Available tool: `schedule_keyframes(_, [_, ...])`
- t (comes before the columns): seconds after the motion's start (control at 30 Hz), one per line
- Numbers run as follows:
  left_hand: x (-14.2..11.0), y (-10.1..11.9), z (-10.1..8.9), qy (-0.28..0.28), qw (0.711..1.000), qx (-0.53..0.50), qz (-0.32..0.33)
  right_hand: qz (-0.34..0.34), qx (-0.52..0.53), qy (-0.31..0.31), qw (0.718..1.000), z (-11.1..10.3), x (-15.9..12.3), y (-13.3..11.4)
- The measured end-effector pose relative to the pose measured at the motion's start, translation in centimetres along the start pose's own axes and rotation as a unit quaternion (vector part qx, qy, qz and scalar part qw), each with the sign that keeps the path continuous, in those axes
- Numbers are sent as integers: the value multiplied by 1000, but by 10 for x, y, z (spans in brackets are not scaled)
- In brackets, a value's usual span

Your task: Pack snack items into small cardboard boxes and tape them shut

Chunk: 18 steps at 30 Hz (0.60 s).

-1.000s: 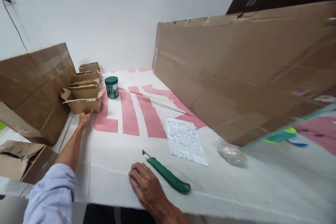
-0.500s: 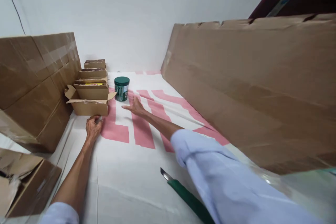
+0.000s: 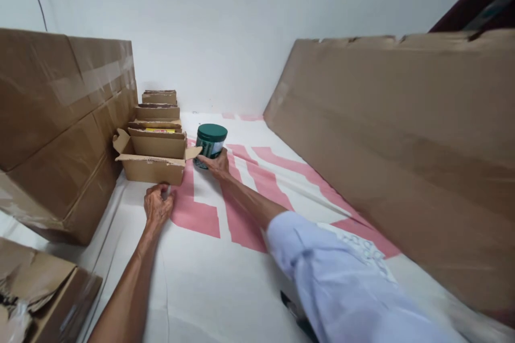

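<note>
My right hand point(image 3: 218, 163) is closed round the lower right side of a dark green tub point(image 3: 211, 142) with a green screw lid. The tub leans slightly. On the cloth just in front of a small open cardboard box point(image 3: 155, 171), my left hand point(image 3: 158, 204) rests with its fingers loosely curled, and I see nothing in them. The box has its flaps out, and its right flap reaches close to the tub. Below my right sleeve, the blade end of a green utility knife point(image 3: 295, 313) shows; the sleeve hides the rest.
Several small cardboard boxes point(image 3: 158, 113) stand in a row behind the open one. A large carton point(image 3: 44, 118) is on their left, with a torn box point(image 3: 52, 295) nearer. A big cardboard sheet point(image 3: 382, 134) leans on the right. My sleeve partly covers a marked paper point(image 3: 364, 249).
My right hand has left its place beside the knife, reached forward and taken hold of the tub, which now tilts. My left hand has drawn slightly back from the open box. The view has shifted.
</note>
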State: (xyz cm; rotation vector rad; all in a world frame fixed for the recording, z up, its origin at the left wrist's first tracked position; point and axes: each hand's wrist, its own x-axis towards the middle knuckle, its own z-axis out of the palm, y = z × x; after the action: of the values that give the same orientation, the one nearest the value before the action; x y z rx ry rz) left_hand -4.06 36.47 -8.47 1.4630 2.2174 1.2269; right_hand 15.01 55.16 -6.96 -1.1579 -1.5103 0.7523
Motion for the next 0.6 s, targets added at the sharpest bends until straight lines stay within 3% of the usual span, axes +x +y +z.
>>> schedule_keyframes(0.07, [-2, 3, -1, -4, 1000, -7, 2, -16, 42, 20, 999, -9, -13, -10])
schedule_keyframes(0.13, [-3, 4, -2, -9, 1000, -6, 2, -58, 75, 10, 995, -8, -7, -35])
schedule_keyframes(0.27, [-3, 6, -9, -19, 1000, 18, 0, -135, 60, -14, 989, 18, 62, -128])
schedule_keyframes(0.33, [-3, 8, -13, -24, 999, 32, 3, -163, 47, 7, 985, 25, 94, -178])
schedule_keyframes(0.4, [-1, 10, -15, -26, 999, 44, 8, -215, 35, 32, 975, 20, 93, -212])
schedule_keyframes(0.47, [0, 11, -16, -25, 998, 53, 13, -266, 15, 18, 964, -1, 53, -222])
schedule_keyframes(0.6, [4, 12, -12, -27, 997, 71, 22, -276, -33, -124, 953, -82, -96, -189])
